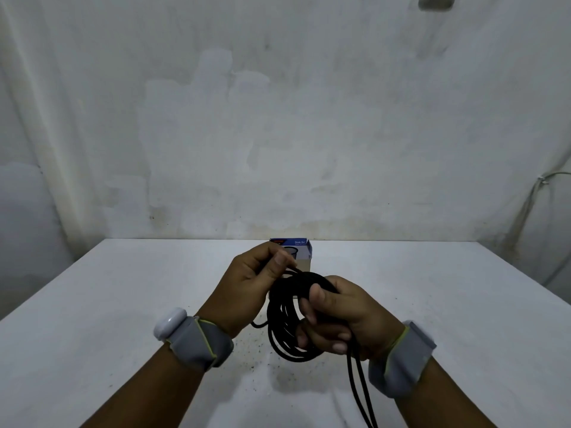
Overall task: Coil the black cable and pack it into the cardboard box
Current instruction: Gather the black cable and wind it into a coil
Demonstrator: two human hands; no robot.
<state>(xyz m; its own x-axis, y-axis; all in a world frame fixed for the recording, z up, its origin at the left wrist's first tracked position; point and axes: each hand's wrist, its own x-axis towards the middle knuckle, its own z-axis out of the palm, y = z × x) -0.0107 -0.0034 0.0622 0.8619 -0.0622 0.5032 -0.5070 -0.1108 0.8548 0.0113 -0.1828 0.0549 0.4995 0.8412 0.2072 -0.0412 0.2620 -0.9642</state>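
Observation:
The black cable (pixel 282 329) hangs as a bundle of several loops above the white table. My right hand (pixel 336 319) grips the right side of the coil, thumb over the top. My left hand (pixel 253 282) pinches a strand at the coil's upper left between thumb and fingers. Two loose strands of the cable (pixel 360 390) run down from my right hand and out of the frame's bottom edge. The cardboard box (pixel 301 253), blue-topped with a tan side, stands upright at the table's far edge, partly hidden behind my left hand.
The white table (pixel 123 304) has dark specks scattered under the coil. A stained white wall rises just behind its far edge. A thin pale wire (pixel 534 196) runs down the wall at the right. Both wrists wear grey bands.

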